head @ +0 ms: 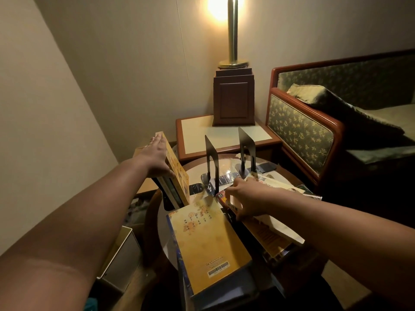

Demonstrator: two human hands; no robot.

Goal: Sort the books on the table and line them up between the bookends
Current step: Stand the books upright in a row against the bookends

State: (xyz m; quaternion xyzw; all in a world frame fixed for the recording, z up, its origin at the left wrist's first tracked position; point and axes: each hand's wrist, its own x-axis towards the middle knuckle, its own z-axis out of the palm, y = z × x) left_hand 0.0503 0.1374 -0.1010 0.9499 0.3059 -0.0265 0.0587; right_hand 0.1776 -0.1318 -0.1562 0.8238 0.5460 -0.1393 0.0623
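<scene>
Two black metal bookends stand on the round glass-topped table (195, 173), the left bookend (212, 163) nearer and the right bookend (247, 151) farther back. My left hand (157, 157) grips a small stack of upright books (176, 176) with a yellow patterned cover, tilted at the table's left edge. My right hand (249, 199) rests on a slanted pile of books (267, 234), fingers closed on the edge of the top one. A large yellow book (208, 245) lies flat at the front, back cover up with a barcode.
A side table (224, 135) carries a wooden lamp base (233, 99) with a brass pole behind the round table. An upholstered sofa (301, 131) with a wooden frame stands at the right. A box (121, 257) sits on the floor at lower left.
</scene>
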